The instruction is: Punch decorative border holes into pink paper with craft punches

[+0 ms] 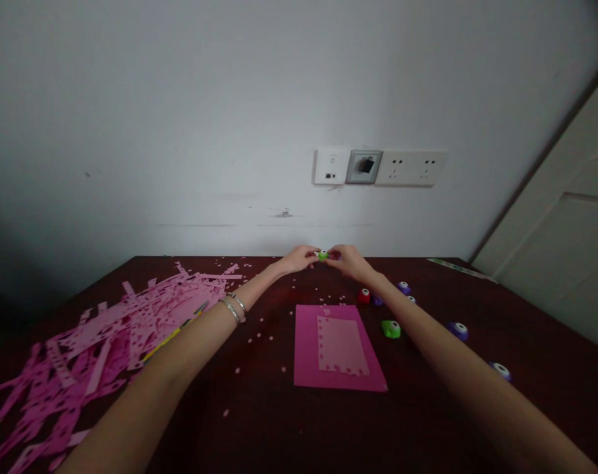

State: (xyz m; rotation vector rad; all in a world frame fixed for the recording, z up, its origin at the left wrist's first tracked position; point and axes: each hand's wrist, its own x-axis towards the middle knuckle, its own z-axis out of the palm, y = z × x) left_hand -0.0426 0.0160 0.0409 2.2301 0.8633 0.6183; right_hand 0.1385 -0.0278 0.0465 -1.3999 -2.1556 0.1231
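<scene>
Near the back edge of the dark table, a small green craft punch (323,255) is held between my two hands. My left hand (300,258) grips its left side with closed fingers. On its right side, my right hand (347,261) pinches it. Nearer to me lies a bright pink sheet (306,355), with a smaller light pink paper (342,345) on top whose left and lower edges have punched holes. Tiny paper cutouts are scattered around the sheet and along its top edge.
Punched pink strips (101,336) pile up at the left, beside a yellow pencil-like item (168,339). To the right are a red punch (363,296), another green punch (390,329) and several purple ones (458,330). A wall (205,131) stands behind the table.
</scene>
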